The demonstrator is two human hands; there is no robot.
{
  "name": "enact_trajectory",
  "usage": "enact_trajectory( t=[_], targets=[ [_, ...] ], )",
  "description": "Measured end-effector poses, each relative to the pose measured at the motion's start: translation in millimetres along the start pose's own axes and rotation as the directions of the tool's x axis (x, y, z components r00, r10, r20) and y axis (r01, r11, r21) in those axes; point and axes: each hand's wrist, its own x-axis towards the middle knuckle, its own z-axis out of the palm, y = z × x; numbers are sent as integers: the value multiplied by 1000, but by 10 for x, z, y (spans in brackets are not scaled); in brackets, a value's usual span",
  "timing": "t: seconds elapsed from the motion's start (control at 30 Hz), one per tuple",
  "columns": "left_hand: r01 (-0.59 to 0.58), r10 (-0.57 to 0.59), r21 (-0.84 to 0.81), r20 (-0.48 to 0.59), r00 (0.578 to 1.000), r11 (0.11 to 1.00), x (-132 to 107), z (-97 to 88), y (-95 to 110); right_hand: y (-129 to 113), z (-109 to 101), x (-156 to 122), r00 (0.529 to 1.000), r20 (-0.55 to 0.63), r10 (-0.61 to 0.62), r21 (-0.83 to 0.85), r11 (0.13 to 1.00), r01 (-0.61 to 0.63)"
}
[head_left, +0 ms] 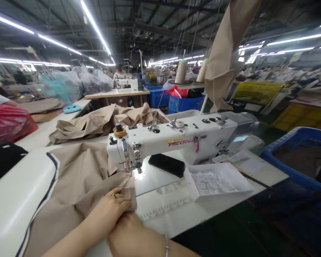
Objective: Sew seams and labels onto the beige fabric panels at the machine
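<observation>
My left hand (112, 206), wearing a ring, lies on the beige cloth (77, 182) and holds its fold close to the presser foot (138, 167) of a white industrial sewing machine (176, 142). My right hand (130, 233), blurred and with a thin bracelet at the wrist, sits just below it against the cloth's edge. Whether its fingers grip is hidden. The cloth runs from under the foot across the table to the left. More of the same cloth lies heaped behind the machine (104, 123), and a black phone (167, 165) lies beside the needle area.
A white box of paper slips (216, 182) sits on the table right of the phone. A blue crate (296, 157) stands at the right. Thread cones (181, 71) stand behind the machine. A red bag (8, 123), a fan (61, 89) and another sewing station (127, 84) are at the back left.
</observation>
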Motion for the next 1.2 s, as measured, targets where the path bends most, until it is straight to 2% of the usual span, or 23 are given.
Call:
enact_trajectory(
  t=[0.07, 0.1, 0.13, 0.2, 0.27, 0.37, 0.47, 0.63, 0.83, 1.07, 1.2],
  targets=[
    [-61, 59, 47, 54, 997, 997, -76, 131, 3, 64, -36, -208, 990, -82, -115, 46, 992, 119],
    [-80, 77, 54, 59, 995, 995, -105, 154, 13, 115, -79, -310, 986, -126, -111, 75, 990, 121],
    [-79, 76, 53, 48, 996, 995, -123, 147, 32, 170, -132, -399, 985, -170, -17, 93, 995, 33],
    [-48, 47, 5, 49, 998, 999, -115, 59, 88, 271, -238, -525, 951, -244, 188, 108, 980, -166],
    [40, -37, -55, 51, 998, 998, -40, -69, 145, 329, -295, -579, 928, -264, 263, 95, 964, -246],
    [171, -171, 30, 2, 985, 985, 162, -170, 161, 335, -259, -586, 939, -249, 237, 61, 971, -229],
    [243, -232, 197, -79, 970, 950, 340, -110, 78, 311, -180, -586, 934, -277, 224, 32, 974, -224],
    [222, -211, 176, -82, 974, 959, 328, 21, -94, 294, -158, -600, 928, -294, 227, 1, 971, -238],
    [192, -186, 13, -194, 963, 981, 214, 65, -168, 299, -164, -605, 923, -298, 245, -10, 966, -259],
    [141, -93, 211, -221, 971, 967, 191, 133, -98, 314, -161, -616, 930, -314, 191, 0, 979, -201],
    [130, -86, 210, -209, 974, 969, 188, 160, -75, 319, -178, -607, 941, -271, 205, 3, 977, -212]
  ],
)
